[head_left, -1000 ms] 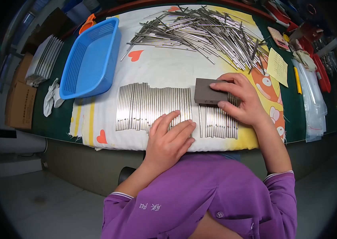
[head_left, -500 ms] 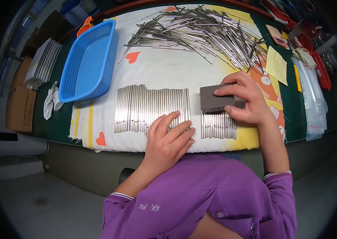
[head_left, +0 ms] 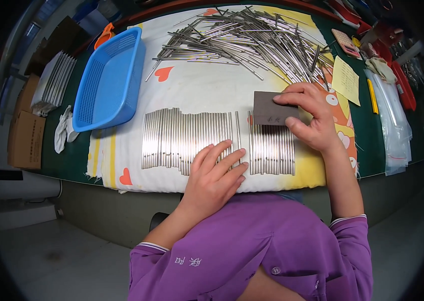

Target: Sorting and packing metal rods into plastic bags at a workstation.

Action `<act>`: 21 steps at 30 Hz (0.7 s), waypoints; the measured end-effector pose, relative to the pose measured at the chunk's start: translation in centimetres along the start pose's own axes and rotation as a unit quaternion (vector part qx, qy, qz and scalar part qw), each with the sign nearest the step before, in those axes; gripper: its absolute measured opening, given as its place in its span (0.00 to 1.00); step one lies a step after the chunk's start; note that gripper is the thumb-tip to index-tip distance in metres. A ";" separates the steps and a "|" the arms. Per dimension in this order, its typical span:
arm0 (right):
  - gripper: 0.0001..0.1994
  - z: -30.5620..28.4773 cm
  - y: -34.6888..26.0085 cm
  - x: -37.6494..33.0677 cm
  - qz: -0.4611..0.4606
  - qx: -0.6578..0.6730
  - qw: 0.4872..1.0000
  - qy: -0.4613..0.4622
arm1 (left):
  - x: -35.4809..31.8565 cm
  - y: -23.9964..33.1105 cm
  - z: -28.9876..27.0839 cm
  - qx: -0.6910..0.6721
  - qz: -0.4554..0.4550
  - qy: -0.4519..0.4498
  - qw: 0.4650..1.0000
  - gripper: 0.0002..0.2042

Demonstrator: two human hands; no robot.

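Note:
A row of slim, shiny metal rods (head_left: 184,138) lies side by side on the white cloth. On its right end rest the spread fingers of my left hand (head_left: 214,175); the hand is open, and two rods near its fingertips stand slightly apart from the row. To the right, a smaller group of rods (head_left: 272,150) lies parallel to the first. My right hand (head_left: 313,118) pinches a dark grey-brown rectangular block (head_left: 274,109) between thumb and fingers. The block covers the far part of that smaller group; whether it touches the rods I cannot tell.
A large loose heap of rods (head_left: 252,40) spreads across the far side of the cloth (head_left: 197,90). At the left stand a blue plastic basket (head_left: 106,85) and a cardboard box (head_left: 26,138). Along the right lie a yellow note (head_left: 346,80), a calculator (head_left: 346,44) and clear plastic bags (head_left: 392,125).
My right hand has moved the block slightly away from me, baring more of the rods under it. Near my left fingertips, rods at the row's right end have separated a little to the right.

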State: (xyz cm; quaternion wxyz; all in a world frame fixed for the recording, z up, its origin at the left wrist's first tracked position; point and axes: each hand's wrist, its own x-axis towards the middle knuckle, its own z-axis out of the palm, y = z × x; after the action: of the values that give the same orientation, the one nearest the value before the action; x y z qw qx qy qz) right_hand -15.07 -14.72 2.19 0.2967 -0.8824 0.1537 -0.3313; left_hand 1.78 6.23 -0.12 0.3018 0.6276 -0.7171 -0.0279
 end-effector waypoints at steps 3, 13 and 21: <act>0.18 0.0 -0.3 0.0 0.000 -0.013 1.000 -0.018 | -0.1 -0.1 0.0 0.004 0.006 -0.007 1.000 0.14; 0.20 0.3 -0.3 -0.1 0.007 0.001 0.998 -0.060 | 0.0 -0.1 0.1 0.010 0.008 -0.013 1.000 0.15; 0.21 0.3 -0.5 -0.1 -0.003 -0.004 0.997 -0.080 | 0.2 0.1 0.0 0.019 -0.002 -0.011 1.000 0.15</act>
State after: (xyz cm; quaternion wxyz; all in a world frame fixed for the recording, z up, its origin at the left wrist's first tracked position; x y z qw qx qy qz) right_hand -14.91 -14.13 2.31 0.3041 -0.9074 0.1285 -0.2601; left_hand 1.69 6.03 0.02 0.2818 0.6345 -0.7194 -0.0218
